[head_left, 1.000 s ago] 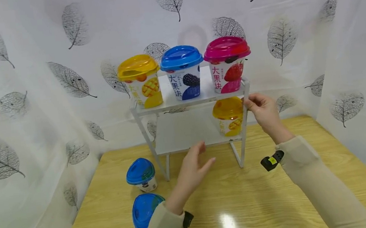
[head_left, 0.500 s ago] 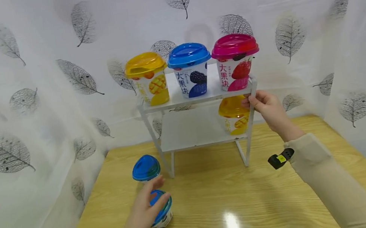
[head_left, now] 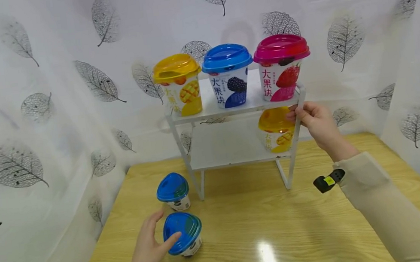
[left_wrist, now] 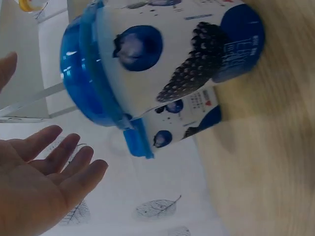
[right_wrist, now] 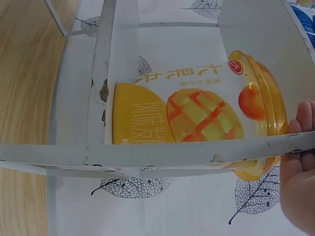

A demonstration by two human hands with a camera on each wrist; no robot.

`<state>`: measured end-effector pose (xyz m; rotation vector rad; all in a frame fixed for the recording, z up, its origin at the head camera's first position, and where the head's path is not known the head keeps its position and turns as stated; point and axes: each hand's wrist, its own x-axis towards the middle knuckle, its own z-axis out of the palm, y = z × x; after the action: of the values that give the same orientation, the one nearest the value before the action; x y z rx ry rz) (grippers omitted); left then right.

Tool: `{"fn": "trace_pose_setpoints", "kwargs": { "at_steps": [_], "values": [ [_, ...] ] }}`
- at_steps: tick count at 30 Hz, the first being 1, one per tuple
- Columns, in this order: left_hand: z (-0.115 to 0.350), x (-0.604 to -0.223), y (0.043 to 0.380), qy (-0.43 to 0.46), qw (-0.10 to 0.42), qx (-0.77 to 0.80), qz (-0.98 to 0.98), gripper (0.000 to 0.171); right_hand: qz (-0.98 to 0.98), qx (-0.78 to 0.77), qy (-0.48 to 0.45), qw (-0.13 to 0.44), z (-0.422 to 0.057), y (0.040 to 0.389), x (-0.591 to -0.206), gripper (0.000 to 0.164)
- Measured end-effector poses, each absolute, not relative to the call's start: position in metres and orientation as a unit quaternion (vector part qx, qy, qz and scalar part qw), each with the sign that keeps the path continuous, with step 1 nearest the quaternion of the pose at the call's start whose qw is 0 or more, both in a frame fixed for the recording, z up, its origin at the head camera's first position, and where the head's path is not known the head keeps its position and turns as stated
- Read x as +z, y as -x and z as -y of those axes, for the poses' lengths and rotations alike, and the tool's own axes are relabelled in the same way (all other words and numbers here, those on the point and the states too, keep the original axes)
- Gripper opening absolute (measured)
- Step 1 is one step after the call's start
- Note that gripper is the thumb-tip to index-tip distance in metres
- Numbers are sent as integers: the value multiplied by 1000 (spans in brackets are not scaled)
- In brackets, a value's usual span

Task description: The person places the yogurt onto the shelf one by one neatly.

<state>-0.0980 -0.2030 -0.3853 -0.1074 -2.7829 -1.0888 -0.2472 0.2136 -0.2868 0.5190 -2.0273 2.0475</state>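
Observation:
My left hand (head_left: pixel 147 246) is beside the front blue-lidded yogurt cup (head_left: pixel 183 233), fingers spread on its left and thumb in front of its lid. In the left wrist view this hand (left_wrist: pixel 44 182) shows a gap from the cup (left_wrist: pixel 182 54). A second blue-lidded cup (head_left: pixel 173 191) stands just behind. My right hand (head_left: pixel 320 125) grips the right post of the white two-tier rack (head_left: pixel 231 143), fingers passing behind the post. Its fingertips are close to the lid of a yellow yogurt cup (head_left: pixel 277 129) on the lower shelf; contact is unclear.
On the top shelf stand a yellow-lidded cup (head_left: pixel 179 84), a blue-lidded cup (head_left: pixel 228 75) and a pink-lidded cup (head_left: pixel 282 66). The rack stands on a wooden table (head_left: pixel 250 213), before a leaf-print curtain (head_left: pixel 135 22).
My left hand has moved left and down from before the rack to the front blue-lidded cup. My right hand stays at the post. The view has shifted slightly.

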Motion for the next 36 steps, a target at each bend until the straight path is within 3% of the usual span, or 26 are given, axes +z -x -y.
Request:
{"fn": "trace_pose_setpoints", "kwargs": {
  "at_steps": [8,26,36],
  "values": [
    [201,-405,105,30,23,-351,936,84,689,694,-165,132,-214,247,-286,28],
    [163,-420,125,86,69,-365,924,75,682,697,-164,149,-211,248,-291,28],
    [120,-425,147,127,60,-375,916,71,656,718,-173,156,-208,247,-292,22]
  ]
}}
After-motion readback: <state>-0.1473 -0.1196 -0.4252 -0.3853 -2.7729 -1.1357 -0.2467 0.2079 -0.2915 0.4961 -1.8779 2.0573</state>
